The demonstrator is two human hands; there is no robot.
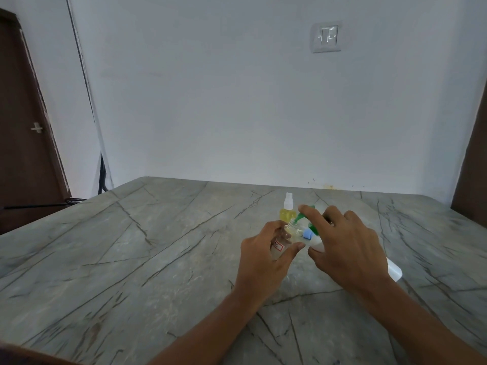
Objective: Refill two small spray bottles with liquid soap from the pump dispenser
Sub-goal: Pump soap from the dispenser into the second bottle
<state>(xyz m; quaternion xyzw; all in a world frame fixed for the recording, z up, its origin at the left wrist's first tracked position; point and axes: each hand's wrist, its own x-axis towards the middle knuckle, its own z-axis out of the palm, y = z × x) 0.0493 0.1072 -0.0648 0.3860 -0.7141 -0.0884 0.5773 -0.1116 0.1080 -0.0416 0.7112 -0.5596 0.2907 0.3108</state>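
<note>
Clear spray bottle [283, 239] clasped in left hand [259, 256], open neck tilted to green spout [297, 219], likely to catch soap. Pump dispenser [394, 271] gripped, leaning, in right hand [347, 248], forefinger atop pump, ready to press. Yellow bottle [287, 214] parked upright just behind on marble table [158, 246], apparently filled.

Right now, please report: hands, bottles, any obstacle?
Left hand grips clear spray bottle, uncapped. Right hand holds pump dispenser, green nozzle at bottle neck. Yellow-filled spray bottle stands behind, capped.
</note>
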